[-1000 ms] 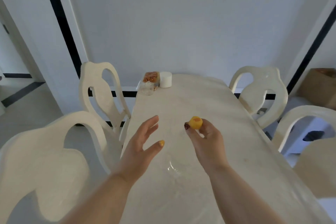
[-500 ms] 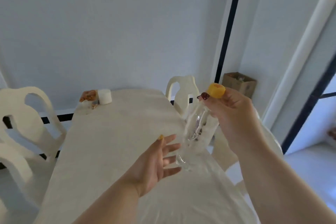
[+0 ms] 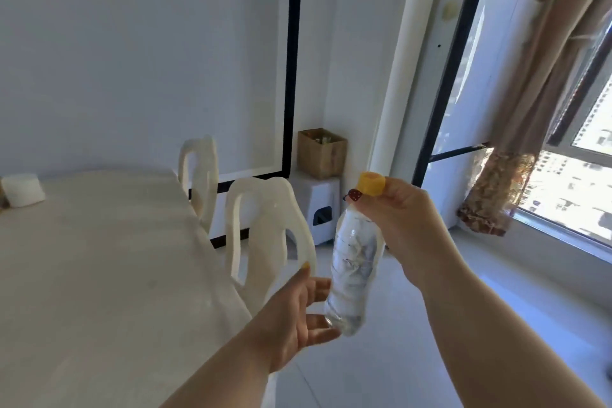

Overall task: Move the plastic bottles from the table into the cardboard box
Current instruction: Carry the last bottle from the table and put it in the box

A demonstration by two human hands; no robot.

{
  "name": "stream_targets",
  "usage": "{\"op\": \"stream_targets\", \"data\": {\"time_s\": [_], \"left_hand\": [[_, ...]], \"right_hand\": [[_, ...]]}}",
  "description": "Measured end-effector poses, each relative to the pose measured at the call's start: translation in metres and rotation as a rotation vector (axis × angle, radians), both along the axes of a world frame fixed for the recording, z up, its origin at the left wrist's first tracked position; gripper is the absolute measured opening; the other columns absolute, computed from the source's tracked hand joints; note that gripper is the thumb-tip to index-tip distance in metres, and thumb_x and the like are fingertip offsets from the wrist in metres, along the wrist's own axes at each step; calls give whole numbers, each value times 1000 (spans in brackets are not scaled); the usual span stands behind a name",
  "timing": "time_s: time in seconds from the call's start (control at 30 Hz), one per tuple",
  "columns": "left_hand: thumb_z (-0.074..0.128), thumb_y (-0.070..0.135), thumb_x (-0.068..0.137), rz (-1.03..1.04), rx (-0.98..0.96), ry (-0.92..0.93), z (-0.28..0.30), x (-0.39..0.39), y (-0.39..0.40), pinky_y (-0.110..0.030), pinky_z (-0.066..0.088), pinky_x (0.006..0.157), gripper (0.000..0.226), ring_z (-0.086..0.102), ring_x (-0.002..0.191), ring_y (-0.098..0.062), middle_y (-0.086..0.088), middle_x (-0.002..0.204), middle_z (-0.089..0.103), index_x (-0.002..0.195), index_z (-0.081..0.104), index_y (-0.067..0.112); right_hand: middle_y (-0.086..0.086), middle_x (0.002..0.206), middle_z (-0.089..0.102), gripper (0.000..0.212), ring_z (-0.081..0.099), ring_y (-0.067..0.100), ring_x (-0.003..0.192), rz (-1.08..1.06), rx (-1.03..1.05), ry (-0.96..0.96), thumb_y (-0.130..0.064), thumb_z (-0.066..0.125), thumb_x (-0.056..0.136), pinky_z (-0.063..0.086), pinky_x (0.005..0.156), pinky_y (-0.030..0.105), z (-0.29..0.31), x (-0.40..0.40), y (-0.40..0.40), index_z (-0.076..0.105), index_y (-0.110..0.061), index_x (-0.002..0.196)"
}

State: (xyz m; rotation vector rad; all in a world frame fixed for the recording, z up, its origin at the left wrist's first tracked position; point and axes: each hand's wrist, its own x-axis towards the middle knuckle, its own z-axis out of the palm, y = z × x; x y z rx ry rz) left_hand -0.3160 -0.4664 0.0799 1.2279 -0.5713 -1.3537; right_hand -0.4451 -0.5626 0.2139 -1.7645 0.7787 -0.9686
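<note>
Bottle: clear crumpled plastic bottle with a yellow screw cap (image 3: 356,272), hanging neck-up in the air beside the table edge, off the tabletop and well apart from the box.
Grip: our right hand (image 3: 402,228) is clenched round the neck just under the cap, the body dangling below it with a slight tilt.
Support: our left hand (image 3: 294,315) is spread loose, fingers (image 3: 319,285) just beside the bottle's base; we cannot tell whether they touch it.
Handling: we judge it empty, or nearly so, and very light. The dented walls look thin and soft, likely to buckle under a squeeze, and smooth enough to slip.
Best hold: the neck and cap look like the stiffest part, so the present grip suits it; a palm under the base would steady the swing.
Destination: open brown cardboard box (image 3: 321,152), standing on a small white plastic stool (image 3: 319,205) in the corner by the wall, something already showing inside.
Surroundings: long cream-coloured table (image 3: 99,258) at left, two cream moulded chairs (image 3: 261,225) between it and the box.
Progress: we read this as mid-carry, drop not yet made.
</note>
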Motion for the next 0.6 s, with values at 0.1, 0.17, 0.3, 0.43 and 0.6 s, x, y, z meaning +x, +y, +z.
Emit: {"op": "stream_targets", "data": {"time_s": [0.1,0.17,0.3,0.43,0.6], "left_hand": [[27,55,103,-40,11,-1,3,-30,-46,-45,57,89,66,69,110,-42,-17,135,60,129,60,4],[27,54,103,-58,14,2,6,-42,-77,-44,58,87,65,70,108,-40,-17,135,59,129,60,5],[28,60,101,-116,9,-5,5,-50,-143,-42,58,84,69,71,107,-39,-16,133,59,131,59,7],[29,65,98,-138,20,5,1,-41,-217,-42,58,82,73,71,106,-40,-18,132,60,129,61,7],[28,67,97,-158,33,33,-1,0,-317,-43,59,80,77,68,111,-42,-20,134,58,127,62,4]], "right_hand": [[11,88,75,37,71,34,91,-32,16,10,-48,73,62,53,94,55,2,-34,-43,74,-21,86],[11,88,76,43,72,34,90,-51,22,13,-50,72,59,53,95,55,2,-49,-72,75,-18,88],[22,98,71,41,68,41,97,-74,20,12,-42,73,65,51,96,57,0,-60,-131,71,-9,90],[17,96,74,30,70,37,96,-84,15,12,-39,72,66,52,96,56,-6,-49,-200,71,-19,88],[20,97,71,38,65,44,100,-81,-16,23,-42,72,68,50,96,58,-7,-15,-295,72,-11,91]]}}
